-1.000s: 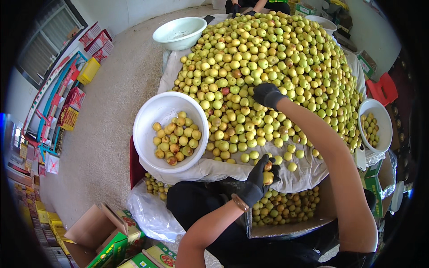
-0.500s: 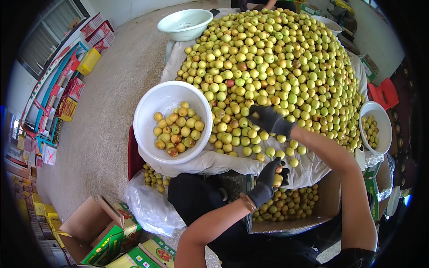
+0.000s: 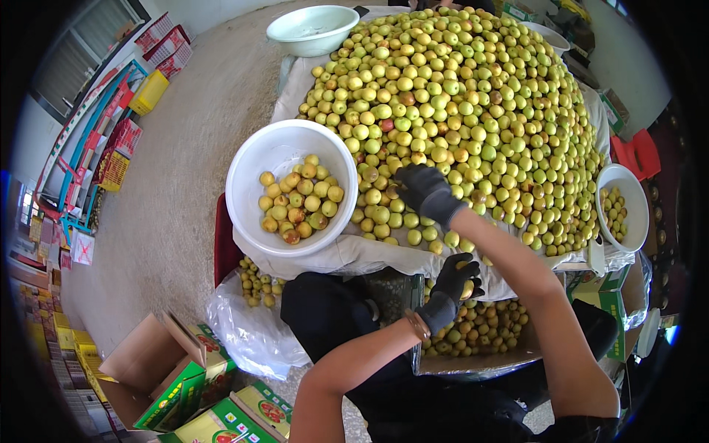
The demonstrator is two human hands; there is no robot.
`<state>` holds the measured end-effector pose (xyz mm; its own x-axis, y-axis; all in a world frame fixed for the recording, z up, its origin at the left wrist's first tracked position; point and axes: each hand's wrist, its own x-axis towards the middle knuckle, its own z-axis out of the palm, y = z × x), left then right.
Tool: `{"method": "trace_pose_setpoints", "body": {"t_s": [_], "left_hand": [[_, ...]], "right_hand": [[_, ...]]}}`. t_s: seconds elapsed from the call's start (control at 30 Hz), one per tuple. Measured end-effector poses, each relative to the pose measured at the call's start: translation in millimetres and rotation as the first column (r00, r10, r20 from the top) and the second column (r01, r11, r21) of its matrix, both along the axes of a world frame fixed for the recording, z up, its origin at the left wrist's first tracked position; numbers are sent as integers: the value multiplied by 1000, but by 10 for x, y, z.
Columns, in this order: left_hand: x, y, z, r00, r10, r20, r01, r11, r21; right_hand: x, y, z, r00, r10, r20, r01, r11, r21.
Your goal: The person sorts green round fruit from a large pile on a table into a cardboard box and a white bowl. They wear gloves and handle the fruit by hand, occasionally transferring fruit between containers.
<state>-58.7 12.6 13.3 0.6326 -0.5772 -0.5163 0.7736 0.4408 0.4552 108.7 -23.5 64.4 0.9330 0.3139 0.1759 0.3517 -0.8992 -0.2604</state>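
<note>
Fruit pile (image 3: 458, 125) lies R of our big white basin (image 3: 258, 151), close edge under our R hand (image 3: 426, 193) (nearer); we can't tell if those fingers grip any. L hand (image 3: 452, 286), lower R of basin, has fingers curled round fruit (image 3: 467, 289), no long axis.

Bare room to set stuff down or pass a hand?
Floor between the white tub and crates; a narrow cloth strip between tub and left hand, probably hand-only. Crowded: fruit pile under the right hand, box below the left.
</note>
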Motion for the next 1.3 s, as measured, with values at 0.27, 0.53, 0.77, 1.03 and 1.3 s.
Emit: {"method": "trace_pose_setpoints", "body": {"t_s": [0.27, 0.53, 0.77, 1.03, 1.3], "left_hand": [[27, -80, -359, 985, -57, 162, 62, 998, -27], [-55, -6, 24, 999, -13, -53, 15, 999, 30], [-97, -14, 37, 989, -129, -74, 132, 991, 30], [60, 183, -46, 985, 129, -110, -131, 991, -4], [326, 489, 201, 822, 405, -400, -538, 783, -313]], "right_hand": [[294, 215, -487, 979, 84, 186, -57, 988, -143], [-192, -528, -484, 956, 188, 224, -153, 974, -165], [-260, 139, -406, 949, 260, -179, -284, 950, -128], [-128, 228, -461, 876, 174, -451, -99, 978, 184], [-407, -590, 48, 442, 692, -570, 811, -37, 585]]}}
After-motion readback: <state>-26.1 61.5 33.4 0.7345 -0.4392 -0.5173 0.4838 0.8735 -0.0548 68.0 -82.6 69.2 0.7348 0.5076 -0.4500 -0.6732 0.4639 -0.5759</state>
